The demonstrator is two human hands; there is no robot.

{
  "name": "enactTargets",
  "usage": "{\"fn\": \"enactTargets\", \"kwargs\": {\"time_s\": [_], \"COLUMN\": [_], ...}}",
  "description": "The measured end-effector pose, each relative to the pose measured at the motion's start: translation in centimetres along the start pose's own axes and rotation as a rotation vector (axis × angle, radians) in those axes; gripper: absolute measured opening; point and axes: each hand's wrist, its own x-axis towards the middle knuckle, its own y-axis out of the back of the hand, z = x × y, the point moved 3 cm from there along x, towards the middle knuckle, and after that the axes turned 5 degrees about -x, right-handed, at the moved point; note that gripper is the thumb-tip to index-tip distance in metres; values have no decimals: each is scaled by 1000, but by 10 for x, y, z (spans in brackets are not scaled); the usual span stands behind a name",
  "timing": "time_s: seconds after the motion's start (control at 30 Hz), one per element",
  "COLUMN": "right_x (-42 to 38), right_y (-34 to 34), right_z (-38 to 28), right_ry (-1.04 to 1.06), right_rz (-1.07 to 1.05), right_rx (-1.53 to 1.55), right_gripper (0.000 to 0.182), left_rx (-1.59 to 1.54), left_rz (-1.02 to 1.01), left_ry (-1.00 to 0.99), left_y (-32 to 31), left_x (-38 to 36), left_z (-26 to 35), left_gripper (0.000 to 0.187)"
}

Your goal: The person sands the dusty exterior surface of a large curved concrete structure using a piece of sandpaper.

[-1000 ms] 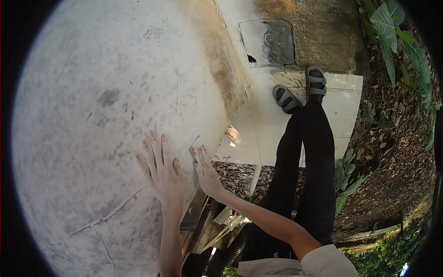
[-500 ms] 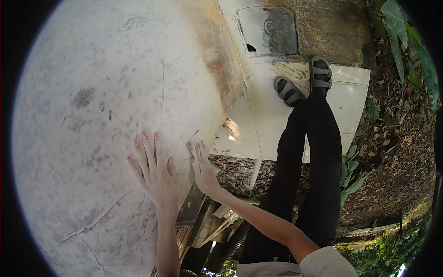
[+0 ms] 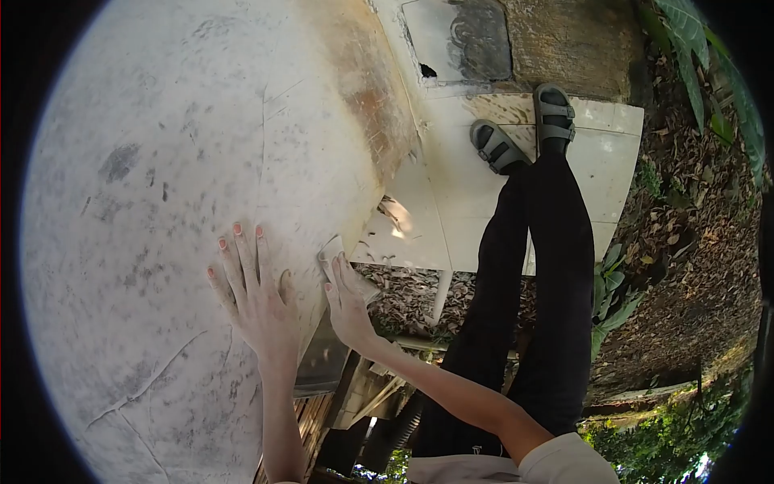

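My left hand [image 3: 262, 302] lies flat on a large white, dusty surface [image 3: 177, 234], fingers spread and holding nothing. To its right, at the surface's edge, my right hand [image 3: 348, 310] presses a thin pale sheet, which looks like sandpaper [image 3: 329, 248], against the side. One end of the sheet sticks out past the fingertips; the palm hides most of it. Both hands and forearms are coated in pale dust. Grey patches and a long crack mark the white surface, and a brownish band [image 3: 375, 105] runs along its upper right edge.
My sandalled feet [image 3: 555, 113] stand on cream tiles [image 3: 476, 202]. Beside them is a square hatch [image 3: 459, 40] with a small dark hole. Dry leaves [image 3: 669, 234] and green plants [image 3: 726, 81] lie to the right. Wooden pieces [image 3: 375, 395] are below the surface's edge.
The view has shifted slightly. My right hand and the sandpaper have slid a little down along the edge, towards my body. My left hand stays about where it was on the surface.
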Motion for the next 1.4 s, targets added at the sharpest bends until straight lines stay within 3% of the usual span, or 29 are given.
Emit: {"fn": "enactTargets", "kwargs": {"time_s": [0.07,0.17,0.23,0.3,0.37,0.5,0.6,0.7,0.77,0.8,0.87,1.0,1.17,1.23,1.33,1.4], "right_x": [-13,56,109,122,101,-29,-5,78,121,116,89,-11,75,125,116,50], "right_y": [-5,8,24,29,17,-6,-5,16,35,31,19,-10,13,29,23,8], "right_z": [0,32,57,58,58,-14,-1,48,78,76,58,-1,43,74,60,15], "right_ry": [47,43,-175,-191,-136,-62,63,-85,-358,-361,-295,-77,-89,-252,-136,-39], "right_rz": [-15,126,136,116,123,2,50,159,-90,-88,73,48,190,96,195,104], "right_rx": [41,-9,89,84,112,56,-42,-59,91,92,59,2,-13,137,-31,22], "right_gripper": [53,52,53,54,55,53,49,54,57,57,56,51,55,55,54,52], "left_rx": [1,11,24,22,22,-17,-31,-14,1,13,8,18,29,41,23,45], "left_rz": [-7,-21,-24,-23,-32,-26,-47,-43,-27,-24,-36,-43,-60,-47,-43,-45], "left_ry": [-12,-11,-11,-21,-26,-40,-45,-57,-50,-39,-46,-40,-31,-42,-43,-52], "left_y": [-1,-1,0,-3,-3,0,-5,-7,-6,-6,-6,-9,-9,-9,-9,-8], "left_x": [-3,-7,-4,-6,-9,-8,-12,-15,-13,-14,-16,-14,-15,-12,-14,-12], "left_z": [0,2,2,1,0,2,1,2,3,4,5,3,5,5,7,7], "left_gripper": [79,78,78,79,78,77,76,76,78,80,77,79,78,76,76,76]}}
